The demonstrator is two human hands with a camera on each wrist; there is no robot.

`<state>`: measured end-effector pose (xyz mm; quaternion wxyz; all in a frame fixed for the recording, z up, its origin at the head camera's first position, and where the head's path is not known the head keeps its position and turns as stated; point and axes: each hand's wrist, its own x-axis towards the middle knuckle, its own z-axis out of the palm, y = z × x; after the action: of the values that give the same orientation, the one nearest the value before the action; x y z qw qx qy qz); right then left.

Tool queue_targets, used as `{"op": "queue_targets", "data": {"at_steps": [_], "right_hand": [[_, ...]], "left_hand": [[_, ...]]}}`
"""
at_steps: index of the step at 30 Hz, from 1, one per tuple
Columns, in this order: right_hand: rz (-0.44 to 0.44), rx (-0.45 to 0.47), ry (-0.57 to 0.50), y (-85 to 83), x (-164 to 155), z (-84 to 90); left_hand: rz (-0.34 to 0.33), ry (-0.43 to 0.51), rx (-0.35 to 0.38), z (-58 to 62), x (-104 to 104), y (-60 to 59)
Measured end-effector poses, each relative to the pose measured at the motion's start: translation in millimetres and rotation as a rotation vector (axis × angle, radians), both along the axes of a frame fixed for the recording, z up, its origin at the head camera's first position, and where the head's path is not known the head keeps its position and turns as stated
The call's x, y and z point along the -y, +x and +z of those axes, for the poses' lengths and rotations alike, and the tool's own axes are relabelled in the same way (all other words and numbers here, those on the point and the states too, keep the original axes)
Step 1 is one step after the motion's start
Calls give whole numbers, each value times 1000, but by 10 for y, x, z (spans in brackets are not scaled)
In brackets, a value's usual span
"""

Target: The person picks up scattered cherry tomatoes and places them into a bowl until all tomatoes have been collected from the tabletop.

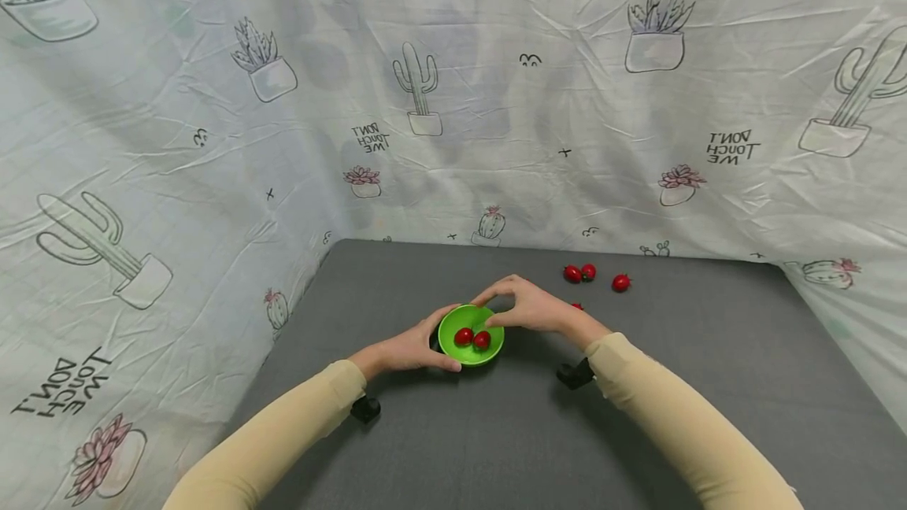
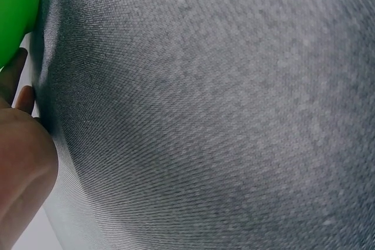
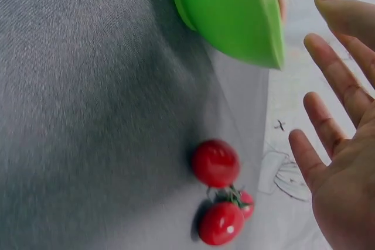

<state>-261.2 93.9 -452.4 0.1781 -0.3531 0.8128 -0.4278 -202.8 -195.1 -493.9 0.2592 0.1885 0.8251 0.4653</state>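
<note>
A small green bowl [image 1: 471, 360] stands on the grey table with two cherry tomatoes inside, one on the left [image 1: 464, 337] and one on the right [image 1: 482, 341]. My left hand [image 1: 418, 346] grips the bowl's left side, its thumb along the near wall and its fingers round the far left. Over the right part of the bowl hovers my right hand [image 1: 524, 304], thumb and fingers apart with nothing between them. In the right wrist view, the spread fingers [image 3: 328, 62] are beside the bowl's rim. Only a little of the left hand shows in the left wrist view.
Beyond the bowl to the right lie a pair of cherry tomatoes [image 1: 572, 274] and a single one [image 1: 621, 282]. Another tomato [image 1: 577, 306] is mostly hidden behind my right wrist. A cactus-print cloth [image 1: 496, 101] hangs along the table's back and sides.
</note>
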Motion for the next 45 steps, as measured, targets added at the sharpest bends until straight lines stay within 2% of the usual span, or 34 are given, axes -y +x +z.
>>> {"op": "queue_targets", "data": {"at_steps": [6, 15, 29, 36, 45], "right_hand": [[-25, 2, -32, -9, -252, 56], [-153, -22, -23, 11, -680, 127], [-334, -62, -15, -99, -1386, 126], [-425, -82, -4, -143, -1591, 145], [-471, -57, -12, -162, -1779, 135]], "left_hand": [[6, 0, -8, -15, -3, -5], [0, 2, -48, -30, 6, -2], [-5, 13, -28, -4, 25, -24], [-2, 13, -25, 15, 26, -27], [1, 13, -30, 7, 29, -23]]}}
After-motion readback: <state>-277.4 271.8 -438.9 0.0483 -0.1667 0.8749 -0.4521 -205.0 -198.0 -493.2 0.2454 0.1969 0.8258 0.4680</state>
